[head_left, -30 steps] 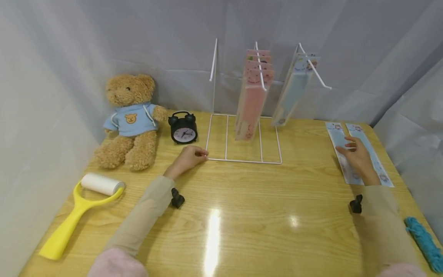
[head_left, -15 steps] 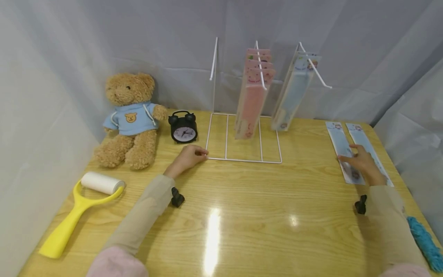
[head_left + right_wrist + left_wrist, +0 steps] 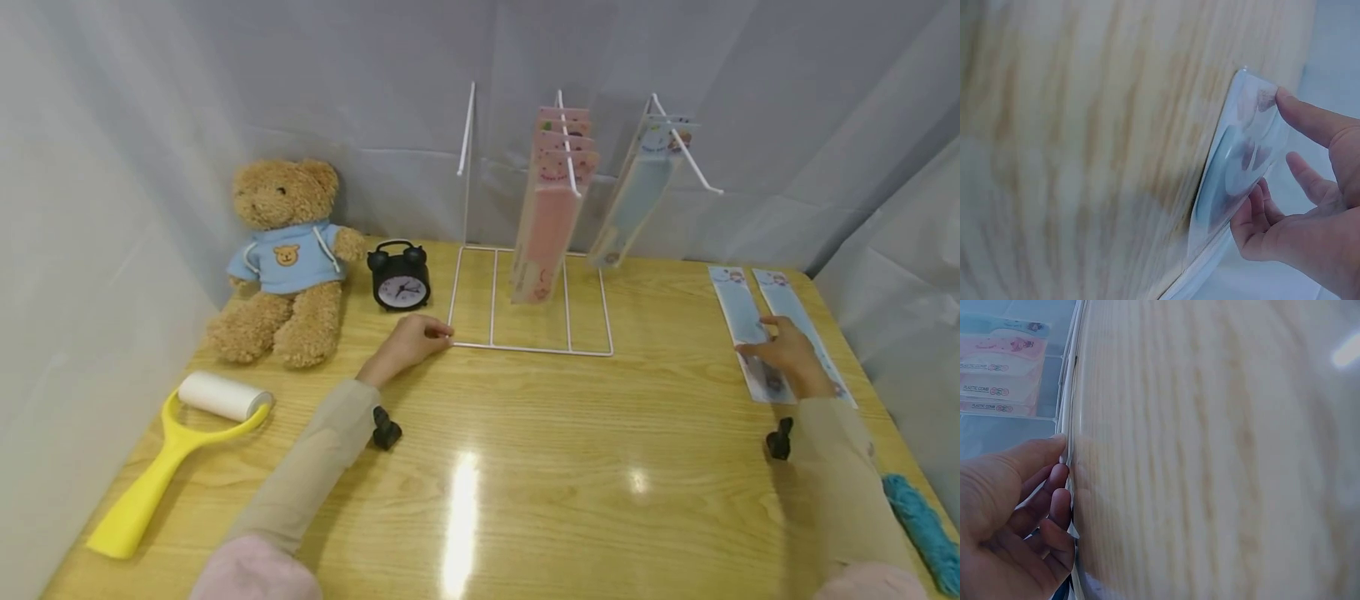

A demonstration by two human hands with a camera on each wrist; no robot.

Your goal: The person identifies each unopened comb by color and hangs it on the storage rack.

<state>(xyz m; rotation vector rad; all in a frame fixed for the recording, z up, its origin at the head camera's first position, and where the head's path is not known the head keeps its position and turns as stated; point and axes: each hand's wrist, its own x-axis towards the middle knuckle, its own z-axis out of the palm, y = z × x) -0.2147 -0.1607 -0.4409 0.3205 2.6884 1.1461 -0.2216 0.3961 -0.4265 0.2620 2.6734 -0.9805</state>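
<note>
My left hand [image 3: 411,343] pinches the front left corner of a white wire display rack [image 3: 532,350] between thumb and fingers; the left wrist view shows the fingertips at the wire [image 3: 1066,425]. At the right, my right hand [image 3: 791,354] grips the left of two flat blue comb packets [image 3: 738,304] lying on the table. Its thumb and fingers hold opposite long edges, and the clear wrapping [image 3: 1241,147] shows in the right wrist view. Just to the right lies the second blue comb packet [image 3: 787,300]. Pink packets [image 3: 551,225] marked "plastic comb" hang on the rack's middle hook.
Blue packets [image 3: 641,192] hang on the right hook; the left hook [image 3: 467,129] is bare. A teddy bear [image 3: 285,258], a black alarm clock [image 3: 400,279] and a yellow-handled roller [image 3: 172,454] stand or lie at the left. Turquoise yarn [image 3: 922,525] lies at the right edge.
My right hand has come down from above the two blue packets onto the left one and taken hold of its edges. The left hand stays at the rack corner. The hanging blue packets sway.
</note>
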